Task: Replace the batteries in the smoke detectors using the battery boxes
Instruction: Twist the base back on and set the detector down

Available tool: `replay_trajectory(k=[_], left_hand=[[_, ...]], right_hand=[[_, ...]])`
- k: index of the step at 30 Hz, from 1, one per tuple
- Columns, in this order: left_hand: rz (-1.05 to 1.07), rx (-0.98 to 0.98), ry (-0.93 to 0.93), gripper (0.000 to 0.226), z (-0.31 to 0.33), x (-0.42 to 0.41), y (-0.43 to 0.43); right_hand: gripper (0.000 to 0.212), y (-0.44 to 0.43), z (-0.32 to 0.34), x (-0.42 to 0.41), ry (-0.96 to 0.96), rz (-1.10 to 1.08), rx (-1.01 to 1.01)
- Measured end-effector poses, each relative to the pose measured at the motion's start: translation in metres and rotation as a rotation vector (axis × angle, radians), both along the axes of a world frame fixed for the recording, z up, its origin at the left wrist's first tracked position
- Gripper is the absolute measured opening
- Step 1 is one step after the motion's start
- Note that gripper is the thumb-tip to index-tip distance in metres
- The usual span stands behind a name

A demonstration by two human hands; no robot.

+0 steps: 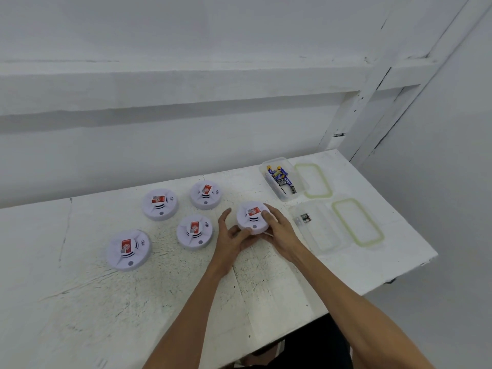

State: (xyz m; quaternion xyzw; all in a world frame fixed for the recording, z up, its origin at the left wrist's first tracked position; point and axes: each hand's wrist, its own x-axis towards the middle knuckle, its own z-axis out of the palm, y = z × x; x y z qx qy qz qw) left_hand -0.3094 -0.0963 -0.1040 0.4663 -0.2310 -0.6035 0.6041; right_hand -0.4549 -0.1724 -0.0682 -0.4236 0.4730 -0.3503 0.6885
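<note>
Working the smoke detector just right of frame centre; on the worktop or barely lifted off it, cannot tell which. Gripped by left hand at the near-left rim, fingers curled, one digit splayed free. Clamped by right hand over the right side, thumb up by the red label. Looks like the start of a twist-off or flip-over to reach the battery bay. Brace with one hand, turn with the other, keep low over the worktop, no prying at the rim. Then old cells probably into the near-empty battery box at right, fresh ones from the fuller battery box behind it; mind polarity. Hidden: underside, battery door, any latch; near rim covered by fingers. Label print and cell markings too small to read. Other detectors left of centre, face up; serviced or not, cannot tell.
</note>
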Motion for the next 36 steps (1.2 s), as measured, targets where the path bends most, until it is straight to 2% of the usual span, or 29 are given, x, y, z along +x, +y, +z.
replay_trajectory(k=[4,13,36], left_hand=[[-0.001,-0.010,-0.041,0.059,0.000,0.001,-0.001],[-0.027,-0.069,-0.287,0.084,-0.002,0.000,0.000],[0.009,-0.025,-0.256,0.081,0.001,-0.006,-0.004]], right_hand=[[0.041,0.001,-0.008,0.003,0.018,0.037,-0.076],[0.041,0.008,-0.015,0.005,0.003,0.068,-0.037],[0.039,0.013,-0.020,0.003,-0.058,0.021,-0.033]])
